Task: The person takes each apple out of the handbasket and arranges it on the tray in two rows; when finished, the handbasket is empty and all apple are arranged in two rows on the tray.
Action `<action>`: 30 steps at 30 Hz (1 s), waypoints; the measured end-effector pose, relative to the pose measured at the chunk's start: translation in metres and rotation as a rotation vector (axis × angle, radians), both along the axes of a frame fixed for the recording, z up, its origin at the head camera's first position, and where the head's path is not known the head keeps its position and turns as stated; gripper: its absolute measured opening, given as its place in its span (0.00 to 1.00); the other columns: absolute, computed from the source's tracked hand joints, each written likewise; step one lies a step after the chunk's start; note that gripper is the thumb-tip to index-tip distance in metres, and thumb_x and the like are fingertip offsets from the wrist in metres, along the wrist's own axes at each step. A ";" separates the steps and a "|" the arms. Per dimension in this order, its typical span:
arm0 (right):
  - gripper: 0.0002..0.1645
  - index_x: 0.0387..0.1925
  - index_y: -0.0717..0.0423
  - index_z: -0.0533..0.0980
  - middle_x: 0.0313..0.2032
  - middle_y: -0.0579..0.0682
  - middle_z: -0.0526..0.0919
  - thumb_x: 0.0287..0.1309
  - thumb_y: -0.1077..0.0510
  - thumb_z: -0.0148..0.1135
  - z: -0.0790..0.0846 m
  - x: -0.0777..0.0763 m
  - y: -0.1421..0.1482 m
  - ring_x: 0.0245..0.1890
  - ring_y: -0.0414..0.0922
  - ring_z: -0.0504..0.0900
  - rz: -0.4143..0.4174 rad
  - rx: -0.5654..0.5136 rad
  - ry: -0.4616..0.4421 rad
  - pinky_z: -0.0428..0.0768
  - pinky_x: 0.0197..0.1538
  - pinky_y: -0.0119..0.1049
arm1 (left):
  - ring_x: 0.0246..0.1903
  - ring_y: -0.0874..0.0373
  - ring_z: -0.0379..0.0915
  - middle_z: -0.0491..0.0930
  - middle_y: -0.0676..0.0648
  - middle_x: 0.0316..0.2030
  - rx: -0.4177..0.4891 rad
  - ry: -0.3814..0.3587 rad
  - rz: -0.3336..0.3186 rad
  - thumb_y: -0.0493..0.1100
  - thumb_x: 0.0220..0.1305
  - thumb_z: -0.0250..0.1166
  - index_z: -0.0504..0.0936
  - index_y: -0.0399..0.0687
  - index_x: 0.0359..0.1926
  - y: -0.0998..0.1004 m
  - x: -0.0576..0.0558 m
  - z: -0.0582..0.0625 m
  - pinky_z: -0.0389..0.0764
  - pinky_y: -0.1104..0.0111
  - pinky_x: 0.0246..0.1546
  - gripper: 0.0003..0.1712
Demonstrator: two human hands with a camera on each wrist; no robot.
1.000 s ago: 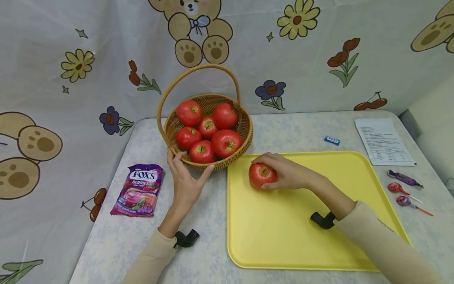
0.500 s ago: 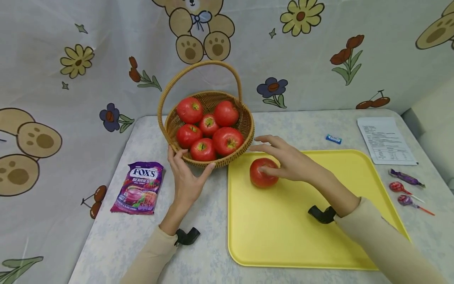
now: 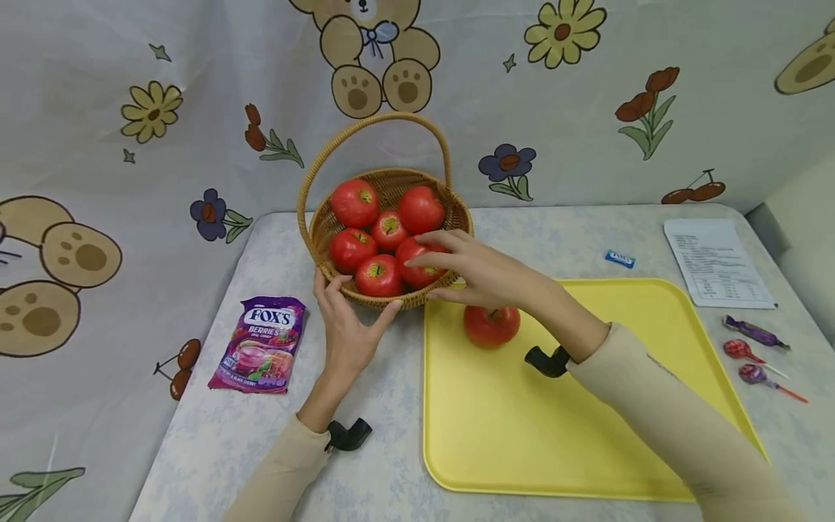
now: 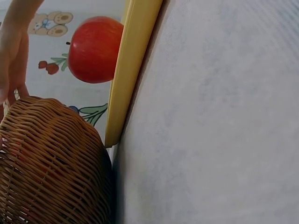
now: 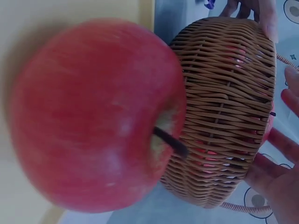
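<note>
A woven wicker basket [image 3: 462, 217] with a tall handle holds several red apples. My left hand [image 3: 349, 330] grips its front left rim, fingertips over the edge and thumb on the front side. Above the front right of the basket is my right hand [image 3: 485, 268], its fingers spread and partly covering the large front right apple [image 3: 404, 250]; whether they touch it, I cannot tell. Just below that hand, a single red apple [image 3: 491, 330] sits on the yellow tray [image 3: 561, 428]. The right wrist view shows this tray apple [image 5: 93, 116] close up, with the basket [image 5: 224, 102] behind.
Left of the basket lies a purple candy bag [image 3: 261, 344]. Beyond the tray are a small blue candy [image 3: 620, 259] and a printed sheet [image 3: 717, 264]. A purple-wrapped candy [image 3: 757, 333] and two lollipops [image 3: 737, 349] lie along the right side. A patterned cloth hangs behind the table.
My right hand has let go of the apple on the tray and moved up and left over the basket's apples. The left hand has stayed at the basket's rim.
</note>
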State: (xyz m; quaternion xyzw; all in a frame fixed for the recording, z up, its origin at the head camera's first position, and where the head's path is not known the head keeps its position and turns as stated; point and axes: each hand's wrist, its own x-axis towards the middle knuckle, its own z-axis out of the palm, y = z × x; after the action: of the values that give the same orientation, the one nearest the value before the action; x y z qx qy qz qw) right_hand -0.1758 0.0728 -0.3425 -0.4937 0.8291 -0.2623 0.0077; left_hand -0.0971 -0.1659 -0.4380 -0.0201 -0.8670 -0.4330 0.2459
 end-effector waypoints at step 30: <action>0.25 0.58 0.45 0.76 0.55 0.50 0.73 0.59 0.50 0.69 -0.007 -0.055 -0.025 0.54 0.46 0.74 -0.020 -0.063 -0.083 0.75 0.56 0.44 | 0.76 0.43 0.29 0.37 0.34 0.75 -0.008 0.001 0.001 0.58 0.50 0.76 0.59 0.40 0.55 -0.001 0.000 -0.001 0.52 0.38 0.68 0.45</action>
State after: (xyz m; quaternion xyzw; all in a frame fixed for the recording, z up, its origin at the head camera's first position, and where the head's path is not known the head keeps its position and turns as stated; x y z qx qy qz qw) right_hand -0.2303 0.0474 -0.3498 -0.4739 0.8243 -0.3088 0.0241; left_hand -0.0976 -0.1668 -0.4386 -0.0206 -0.8686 -0.4295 0.2463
